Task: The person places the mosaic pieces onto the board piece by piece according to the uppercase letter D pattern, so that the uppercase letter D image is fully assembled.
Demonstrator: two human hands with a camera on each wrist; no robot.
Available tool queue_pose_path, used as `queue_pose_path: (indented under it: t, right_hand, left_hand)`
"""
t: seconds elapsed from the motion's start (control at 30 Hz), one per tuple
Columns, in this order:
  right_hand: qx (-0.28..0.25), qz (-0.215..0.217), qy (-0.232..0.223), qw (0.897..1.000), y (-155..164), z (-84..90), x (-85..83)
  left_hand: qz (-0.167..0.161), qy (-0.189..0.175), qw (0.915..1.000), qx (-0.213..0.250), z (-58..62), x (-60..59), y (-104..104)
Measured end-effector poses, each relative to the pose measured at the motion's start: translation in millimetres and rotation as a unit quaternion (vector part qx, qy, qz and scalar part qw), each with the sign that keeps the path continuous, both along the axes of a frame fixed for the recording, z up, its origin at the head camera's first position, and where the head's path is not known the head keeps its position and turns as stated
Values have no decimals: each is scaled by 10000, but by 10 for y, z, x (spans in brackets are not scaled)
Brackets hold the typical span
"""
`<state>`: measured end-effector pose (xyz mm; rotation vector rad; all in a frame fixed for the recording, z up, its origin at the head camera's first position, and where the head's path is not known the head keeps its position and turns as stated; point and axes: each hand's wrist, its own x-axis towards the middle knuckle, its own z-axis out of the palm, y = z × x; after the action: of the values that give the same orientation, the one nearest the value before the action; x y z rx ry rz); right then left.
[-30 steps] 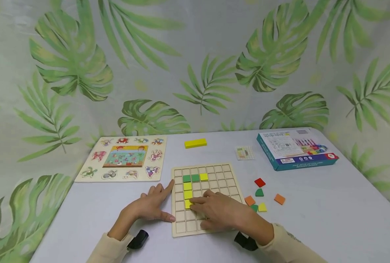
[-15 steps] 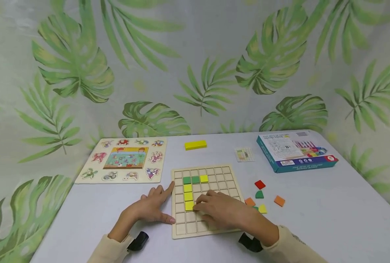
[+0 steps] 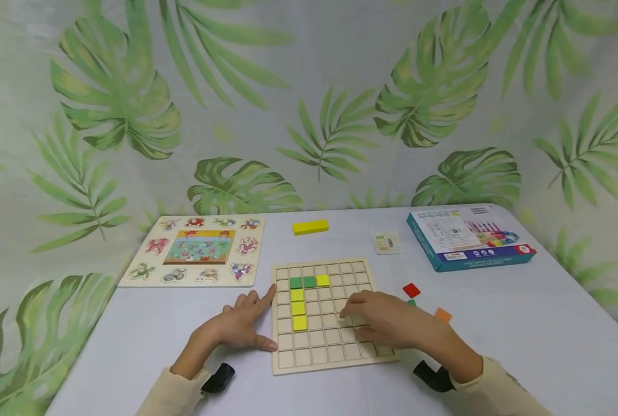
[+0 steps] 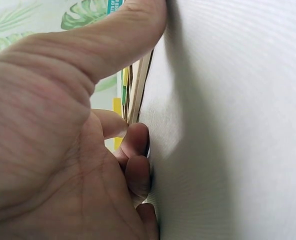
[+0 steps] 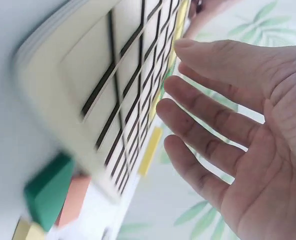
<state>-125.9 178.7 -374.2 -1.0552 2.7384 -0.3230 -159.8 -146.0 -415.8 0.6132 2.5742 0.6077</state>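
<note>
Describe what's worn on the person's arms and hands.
Both hands, left hand and right hand, are bare: no gloves or rings visible. Cream long sleeves end at the wrists, and a black wrist-mounted device sits under each wrist.

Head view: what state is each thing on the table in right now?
Grid board: flat, mostly unfilled.
Green and yellow tiles: seated in the grid.
Left hand: open, resting at the board's left edge.
Right hand: open, empty, over the board's right side.
Blue box: closed, lying flat.
Yellow block: loose.
Animal puzzle: complete.
</note>
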Motion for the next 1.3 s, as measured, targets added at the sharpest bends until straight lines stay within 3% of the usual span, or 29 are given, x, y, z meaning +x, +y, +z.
queue_pose_path:
  t: [0.2,0.43,0.7,0.93,1.3]
  right_hand:
    - [-45,-442,-240,9987,223,-23,-37]
    - [69,-942,-936,9911,408,36,-92]
    - [-139,-851,-1093,9903,568,3,-158]
    - [-31,-1506,-1517,9769,596,16,-224]
    - [-16,-1359,-1502,9793,598,-11,-254]
  left_hand:
    - [-35,-6,10000,52,13,15,0]
    - [-45,-33,9999,142,25,25,25]
    - [-179,63,9998,32,16,1,31]
    - [-129,111,9999,-1,34,-8,29]
    - [-138,80,9999,-52,32,-2,0]
